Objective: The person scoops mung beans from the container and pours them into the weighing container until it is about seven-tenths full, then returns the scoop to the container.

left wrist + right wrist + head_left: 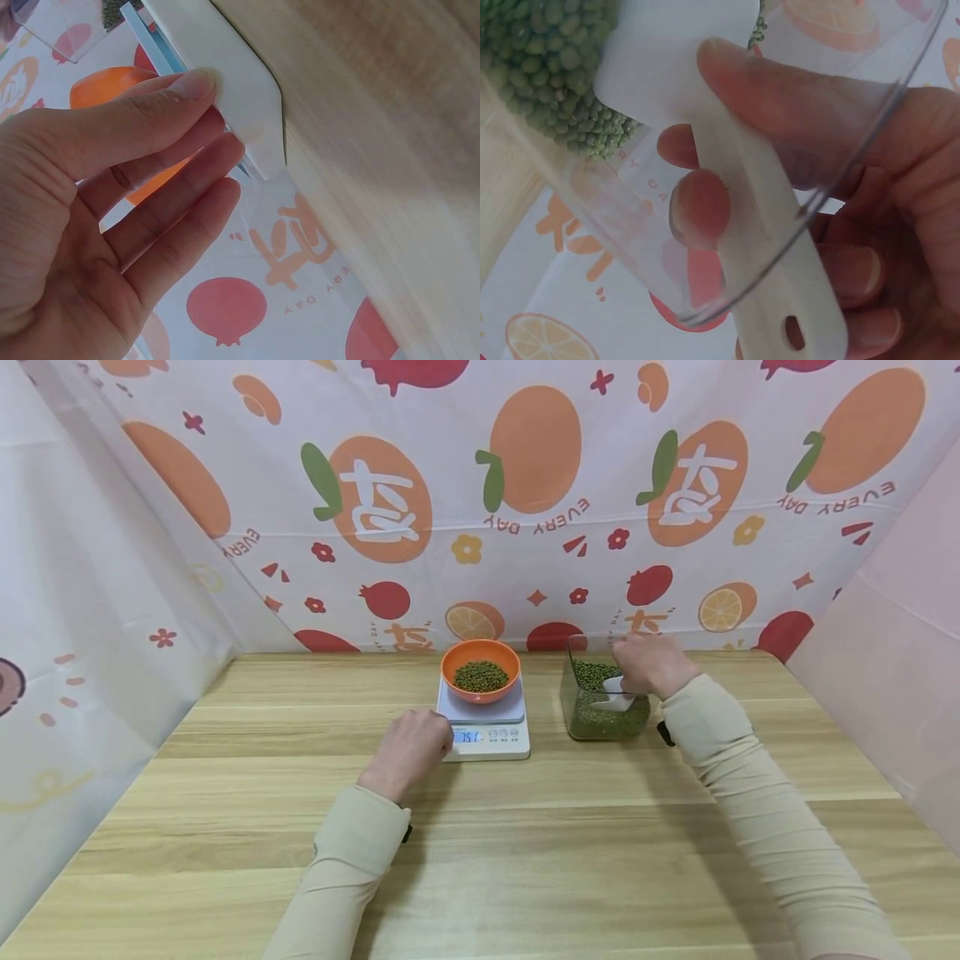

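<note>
A white scoop (761,217) is gripped by its handle in my right hand (651,667), seen through the wall of the clear container in the right wrist view. Its head dips into green mung beans (547,67) in the clear square container (577,714). My left hand (414,745) is at the left front corner of a white kitchen scale (517,747), thumb and fingertips against its side, fingers loosely bent. On the scale's platform sits an orange bowl (480,649) with mung beans (482,677) in it. The display (467,737) appears to read 75.1, partly beside the left hand.
The container stands to the right of the scale on a wooden table (540,860). Behind both hangs a fruit-patterned cloth (465,585), close to the table's back edge. More cloth (90,610) covers the left side.
</note>
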Demonstrator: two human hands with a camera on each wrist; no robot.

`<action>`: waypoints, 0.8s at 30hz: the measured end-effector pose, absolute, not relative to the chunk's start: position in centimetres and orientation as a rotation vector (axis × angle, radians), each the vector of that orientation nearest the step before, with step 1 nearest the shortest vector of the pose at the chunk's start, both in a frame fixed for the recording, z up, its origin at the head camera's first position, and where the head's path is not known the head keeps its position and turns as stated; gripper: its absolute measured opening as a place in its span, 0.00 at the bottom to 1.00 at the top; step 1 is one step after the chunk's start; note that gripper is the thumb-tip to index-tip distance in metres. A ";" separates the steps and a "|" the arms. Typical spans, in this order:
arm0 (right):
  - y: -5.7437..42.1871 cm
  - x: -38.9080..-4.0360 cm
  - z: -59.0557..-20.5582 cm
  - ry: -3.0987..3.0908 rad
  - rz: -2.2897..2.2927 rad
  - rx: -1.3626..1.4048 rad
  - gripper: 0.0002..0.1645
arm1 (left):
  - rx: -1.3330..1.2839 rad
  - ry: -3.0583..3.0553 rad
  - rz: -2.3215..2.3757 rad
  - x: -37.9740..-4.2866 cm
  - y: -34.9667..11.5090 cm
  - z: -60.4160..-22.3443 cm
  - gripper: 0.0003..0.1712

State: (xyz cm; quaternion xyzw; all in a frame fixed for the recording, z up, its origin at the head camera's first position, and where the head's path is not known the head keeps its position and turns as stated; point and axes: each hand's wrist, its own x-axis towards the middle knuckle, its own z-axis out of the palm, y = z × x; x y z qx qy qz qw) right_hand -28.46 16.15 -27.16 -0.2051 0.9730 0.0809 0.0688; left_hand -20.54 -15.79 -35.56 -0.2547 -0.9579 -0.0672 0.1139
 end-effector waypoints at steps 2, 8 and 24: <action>16.2 -28.5 -27.2 2.922 0.222 -0.610 0.08 | -0.745 -2.815 -0.198 -20.5 -15.8 -35.5 0.23; 16.3 -28.7 -27.3 2.916 0.190 -0.597 0.10 | -0.749 -2.814 -0.212 -20.6 -15.8 -35.5 0.24; 16.5 -29.4 -27.9 2.905 0.095 -0.604 0.06 | -0.752 -2.820 -0.206 -20.6 -15.9 -35.5 0.24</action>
